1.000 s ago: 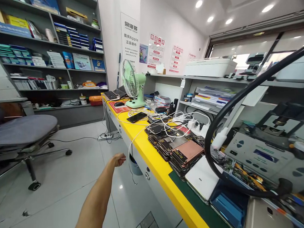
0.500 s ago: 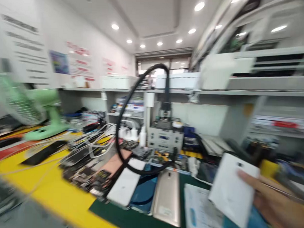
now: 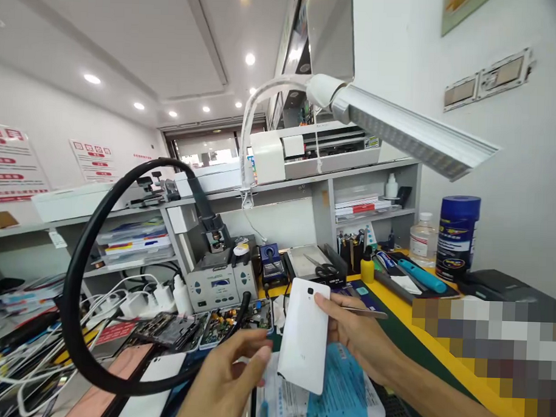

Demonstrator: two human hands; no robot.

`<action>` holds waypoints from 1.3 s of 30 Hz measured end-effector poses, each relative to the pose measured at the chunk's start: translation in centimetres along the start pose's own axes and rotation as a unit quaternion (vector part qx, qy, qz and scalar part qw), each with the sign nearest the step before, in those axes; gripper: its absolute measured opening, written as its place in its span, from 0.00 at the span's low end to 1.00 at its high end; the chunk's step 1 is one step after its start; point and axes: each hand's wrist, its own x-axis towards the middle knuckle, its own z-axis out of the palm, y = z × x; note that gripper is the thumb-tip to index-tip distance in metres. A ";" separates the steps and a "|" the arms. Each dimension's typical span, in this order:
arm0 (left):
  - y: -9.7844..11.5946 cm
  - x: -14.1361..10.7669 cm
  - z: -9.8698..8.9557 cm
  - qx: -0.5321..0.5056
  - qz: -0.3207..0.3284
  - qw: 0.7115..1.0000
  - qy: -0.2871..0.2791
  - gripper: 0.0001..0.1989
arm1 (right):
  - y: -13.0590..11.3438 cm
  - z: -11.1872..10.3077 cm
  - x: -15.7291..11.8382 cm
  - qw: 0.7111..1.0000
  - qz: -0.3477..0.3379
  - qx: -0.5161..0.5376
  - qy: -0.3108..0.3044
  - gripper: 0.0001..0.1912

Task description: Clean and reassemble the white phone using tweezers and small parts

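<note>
White phone (image 3: 303,349) hung over the desk's (image 3: 450,362) near side, clamped in the right hand (image 3: 351,326) beside a slim tool (image 3: 370,312); the left hand (image 3: 229,377), apart, could best have steadied its lower edge.

Bright, even light reaches me from round ceiling spots (image 3: 250,59). My view is mostly sharp, with wide-angle stretching toward the edges and a pixelated block at lower right.

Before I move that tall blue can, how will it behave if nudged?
The tall blue can stands upright, taller than wide, so a high push might tip it. Its side looks round, so it would probably roll once down. Its contents are hidden, so I can't judge its weight.
</note>
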 end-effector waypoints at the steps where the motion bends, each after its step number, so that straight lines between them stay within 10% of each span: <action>1: 0.9 1.4 1.3 -0.015 -0.008 0.998 -0.056 0.21 | 0.0 -0.1 0.1 1.000 -0.017 -0.009 -0.004 0.22; 12: -0.7 4.5 6.4 -0.114 0.007 0.985 -0.130 0.31 | 0.2 0.1 -0.1 0.985 -0.120 -0.127 -0.006 0.21; 25: -1.7 2.5 5.6 0.007 -0.036 0.999 -0.011 0.33 | -0.7 -0.1 -0.5 0.972 -0.123 -0.198 0.012 0.16; 30: -1.1 2.4 5.0 -0.072 -0.010 0.996 -0.052 0.32 | -0.8 -0.4 -0.2 0.978 -0.122 -0.169 -0.009 0.20; 39: 0.5 3.5 3.6 -0.377 -0.212 0.849 -0.304 0.37 | 0.6 0.7 -0.1 0.997 0.014 -0.039 -0.068 0.21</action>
